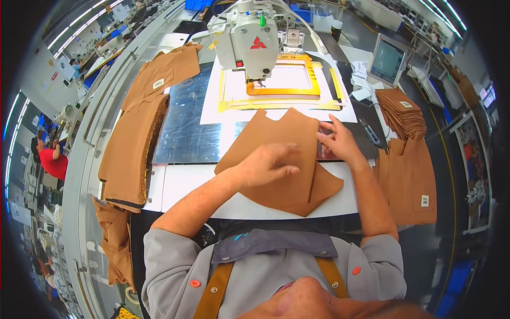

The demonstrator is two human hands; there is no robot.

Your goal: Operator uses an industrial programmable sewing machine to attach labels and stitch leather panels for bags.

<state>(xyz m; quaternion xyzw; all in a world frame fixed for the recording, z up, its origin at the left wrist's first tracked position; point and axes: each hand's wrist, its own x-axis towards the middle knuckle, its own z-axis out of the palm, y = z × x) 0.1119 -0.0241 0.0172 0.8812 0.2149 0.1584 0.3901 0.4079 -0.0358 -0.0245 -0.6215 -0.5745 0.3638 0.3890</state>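
A brown cut piece of cloth (pixel 265 135) lies on the machine's front table, with a straight-edged layer over a wider one. My left hand (pixel 271 164) is over the middle of it, fingers stretched forward and thumb apart; I cannot tell how firmly it touches. At the cloth's upper right edge is my right hand (pixel 340 139), its fingers spread and its fingertips close to the edge. Beyond the cloth stands a white sewing machine head (pixel 247 40), its needle area over an orange-and-yellow frame (pixel 284 94) on a white sheet (pixel 215 101).
A thick stack of brown cloth (pixel 130 151) lies on the left, with more pieces (pixel 164 74) behind. Folded brown pieces (pixel 401 109) and flat ones (pixel 409 183) are at the right. A snipper-like tool (pixel 370 133) lies beside my right hand; a screen (pixel 388 61) stands farther back.
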